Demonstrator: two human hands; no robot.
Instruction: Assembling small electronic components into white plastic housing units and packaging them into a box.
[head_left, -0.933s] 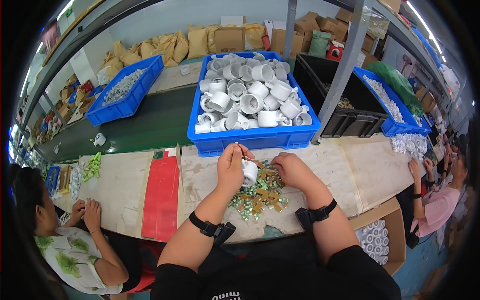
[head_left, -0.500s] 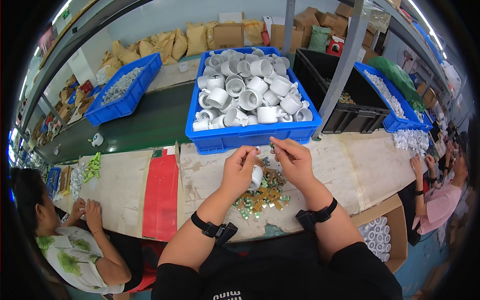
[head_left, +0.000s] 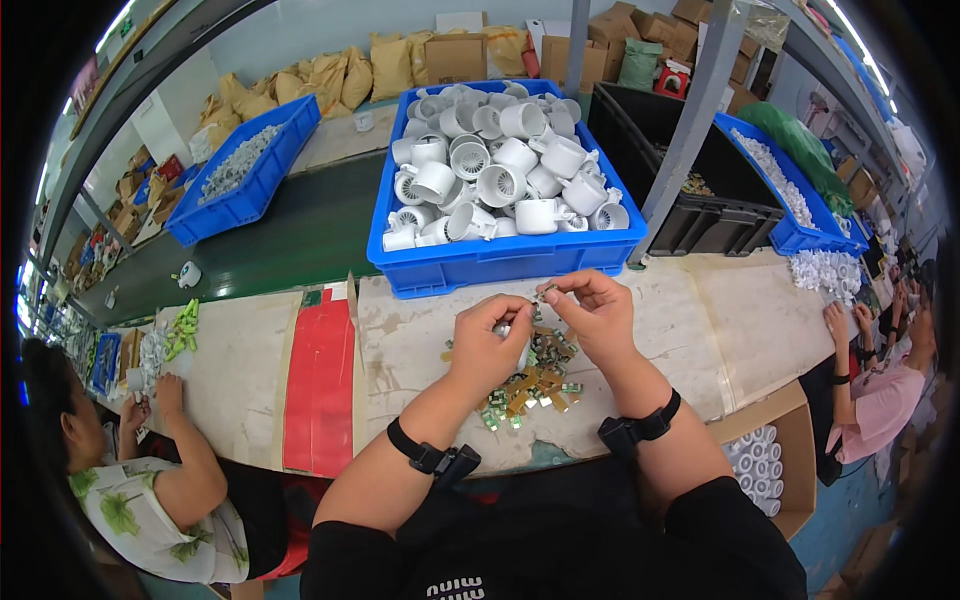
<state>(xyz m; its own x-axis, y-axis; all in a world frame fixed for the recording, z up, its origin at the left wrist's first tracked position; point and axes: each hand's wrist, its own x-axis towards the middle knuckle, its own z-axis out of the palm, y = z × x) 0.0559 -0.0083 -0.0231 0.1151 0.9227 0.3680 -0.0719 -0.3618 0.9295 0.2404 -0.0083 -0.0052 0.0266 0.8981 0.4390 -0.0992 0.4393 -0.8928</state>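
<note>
Pinching a tiny dark-and-pale component (head_left: 545,292) between thumb and fingertips, a worker's right hand (head_left: 603,315) meets the left hand (head_left: 490,340) above a pale, stained tabletop (head_left: 660,350). The left hand is curled around a white, cup-shaped plastic part (head_left: 523,357), largely hidden by its fingers; how firmly it grips cannot be told. Toward six o'clock, just below, lies a loose heap of small green-and-tan circuit boards (head_left: 545,385).

A slip of the fingertips looks the likeliest trouble: so small a component could drop among the boards and be lost to sight. A loose grip might let the white part twist, and a forearm brushing the heap could scatter it.

Close by at twelve o'clock, a large blue plastic crate (head_left: 510,272) is piled above its rim with white, cup-shaped plastic pieces (head_left: 536,216); a knock could topple the uppermost. At two o'clock, a deep black plastic crate (head_left: 715,235) holds small tan-and-green pieces (head_left: 697,185), while a blue plastic tray (head_left: 800,240) beyond it carries small white parts (head_left: 775,175). At ten o'clock, a second blue tray (head_left: 215,225) bears pale grey pieces (head_left: 240,160). At four o'clock, an open brown cardboard box (head_left: 798,460) contains white, ring-ended tubes (head_left: 757,465).
</note>
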